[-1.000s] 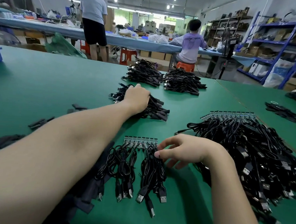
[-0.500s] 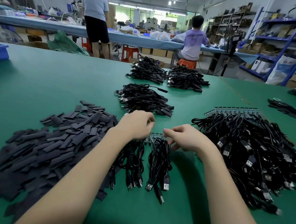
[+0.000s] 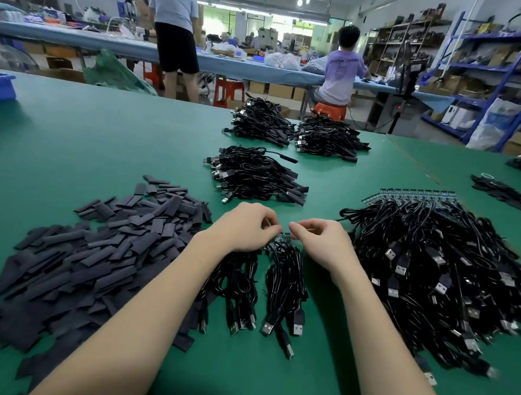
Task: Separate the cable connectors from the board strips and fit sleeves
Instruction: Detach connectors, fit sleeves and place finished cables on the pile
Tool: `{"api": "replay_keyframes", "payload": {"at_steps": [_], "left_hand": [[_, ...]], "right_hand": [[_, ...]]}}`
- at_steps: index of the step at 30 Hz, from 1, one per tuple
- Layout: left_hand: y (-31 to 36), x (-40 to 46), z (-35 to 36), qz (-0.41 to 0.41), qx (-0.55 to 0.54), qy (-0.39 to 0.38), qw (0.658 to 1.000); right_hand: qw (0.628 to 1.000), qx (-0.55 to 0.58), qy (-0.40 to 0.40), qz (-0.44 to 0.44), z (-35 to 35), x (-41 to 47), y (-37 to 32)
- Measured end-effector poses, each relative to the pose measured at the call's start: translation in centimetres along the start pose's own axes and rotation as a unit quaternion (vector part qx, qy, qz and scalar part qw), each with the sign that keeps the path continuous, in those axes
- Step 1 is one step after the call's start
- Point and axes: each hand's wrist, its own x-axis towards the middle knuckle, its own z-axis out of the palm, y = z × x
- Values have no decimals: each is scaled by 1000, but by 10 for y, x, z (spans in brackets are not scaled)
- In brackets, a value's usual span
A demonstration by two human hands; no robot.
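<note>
1. Limp black USB cables (image 3: 284, 293) trail toward the viewer on the green worktop (image 3: 104, 145)
2. Left hand (image 3: 245, 230) and right hand (image 3: 317, 243) fingers pinch the thin, probably brittle board strip (image 3: 282, 240); grip beside the snap line
3. Light flat black sleeves (image 3: 103, 248) lie left

sleeves (image 3: 97, 248) left, cable heap (image 3: 438, 269) right — bundles (image 3: 254, 175) behind

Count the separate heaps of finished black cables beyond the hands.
3: nearest heap just past the hands; far left heap; far right heap beside it.
</note>
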Motion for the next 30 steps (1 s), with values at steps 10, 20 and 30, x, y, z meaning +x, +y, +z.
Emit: {"api": "replay_keyframes", "payload": {"at_steps": [10,20,30], "left_hand": [[8,-7,-21,77,-158,70,982],[9,-9,-31,114,-239,49,963],[14,-14,-42,125,-380,7,916]], "right_hand": [[981,184,-42,-49,-9,-6,-7],[972,216,-81,-43,-12,-7,-9],[909,377,-177,27,-20,-9,-13]]}}
